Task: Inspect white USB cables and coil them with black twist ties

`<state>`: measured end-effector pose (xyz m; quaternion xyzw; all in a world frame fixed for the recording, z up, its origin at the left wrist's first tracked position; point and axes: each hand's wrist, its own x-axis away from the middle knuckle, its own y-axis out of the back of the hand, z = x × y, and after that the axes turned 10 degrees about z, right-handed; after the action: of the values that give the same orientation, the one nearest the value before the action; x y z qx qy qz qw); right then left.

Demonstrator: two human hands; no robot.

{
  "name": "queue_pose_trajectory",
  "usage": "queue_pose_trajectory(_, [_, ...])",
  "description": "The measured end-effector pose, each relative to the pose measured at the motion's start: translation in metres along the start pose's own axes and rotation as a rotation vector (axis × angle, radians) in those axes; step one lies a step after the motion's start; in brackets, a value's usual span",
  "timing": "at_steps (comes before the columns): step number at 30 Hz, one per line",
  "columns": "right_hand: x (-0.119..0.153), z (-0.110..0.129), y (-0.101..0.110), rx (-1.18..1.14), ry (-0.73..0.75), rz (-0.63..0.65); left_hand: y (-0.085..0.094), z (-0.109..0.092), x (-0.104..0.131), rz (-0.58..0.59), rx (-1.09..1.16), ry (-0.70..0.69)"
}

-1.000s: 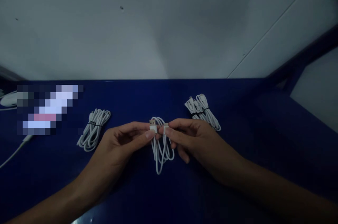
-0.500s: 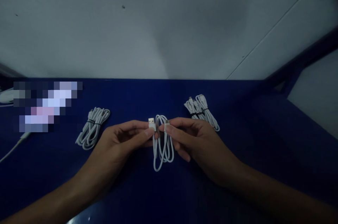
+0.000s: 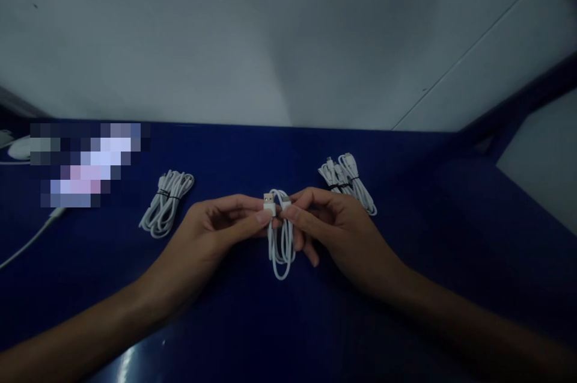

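Observation:
A white USB cable [image 3: 281, 269], folded into loops, hangs between my two hands over the blue table. Thumb and fingers of my left hand [image 3: 225, 217] pinch its USB-A plug [image 3: 269, 205], whose metal end points away from me. My right hand [image 3: 331, 220] grips the other plug [image 3: 286, 205] the same way, with its lower fingers behind the loops. The two plugs are side by side, close together. No tie shows around this cable.
Left of my hands lies a bundle of white cables [image 3: 166, 205] with a black tie. More tied white cables [image 3: 347, 181] lie at the right. Farther left is a pixelated bright object [image 3: 97, 163] with a white cord [image 3: 27, 245]. A pale wall [image 3: 225, 58] rises behind the blue table [image 3: 252, 154].
The two plugs have come closer together and the loops between them are narrower. My view has shifted slightly, so everything sits a little higher and farther right.

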<state>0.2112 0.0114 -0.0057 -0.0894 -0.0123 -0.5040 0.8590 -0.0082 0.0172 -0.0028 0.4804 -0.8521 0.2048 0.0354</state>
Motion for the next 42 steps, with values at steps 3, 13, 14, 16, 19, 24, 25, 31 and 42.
queue_pose_trajectory(3, [-0.0005, -0.0005, 0.0018, 0.008, 0.003, 0.001, 0.0006, 0.0005, -0.0005, -0.003, 0.009, -0.003])
queue_pose_trajectory(13, [0.0004, 0.0015, 0.0055, 0.067, -0.026, -0.056, 0.003, 0.0041, -0.0005, -0.006, 0.02, -0.024])
queue_pose_trajectory(14, [0.0004, 0.0015, 0.0053, 0.07, -0.022, -0.057, 0.0028, 0.0038, -0.0004, -0.004, 0.017, -0.024])
queue_pose_trajectory(16, [0.0003, 0.0017, 0.005, 0.074, -0.002, -0.044, 0.0022, 0.0025, -0.0002, 0.003, 0.011, -0.022])
queue_pose_trajectory(19, [-0.0001, 0.0023, 0.0043, 0.083, 0.017, -0.018, 0.0003, -0.0001, 0.0004, -0.002, 0.013, -0.016])
queue_pose_trajectory(24, [-0.0002, 0.0016, 0.0016, 0.058, 0.012, -0.036, -0.0032, -0.0025, 0.0015, -0.037, -0.008, -0.021])
queue_pose_trajectory(25, [-0.0001, 0.0012, 0.0011, 0.042, 0.021, -0.034, -0.0036, -0.0026, 0.0014, -0.039, -0.01, -0.023])
queue_pose_trajectory(31, [0.0004, -0.0002, 0.0005, 0.004, 0.048, -0.025, -0.0035, -0.0024, 0.0003, 0.016, 0.063, -0.028])
queue_pose_trajectory(42, [-0.0019, -0.0007, 0.0005, -0.017, 0.019, -0.047, -0.0022, 0.0006, 0.0012, 0.019, 0.043, -0.011])
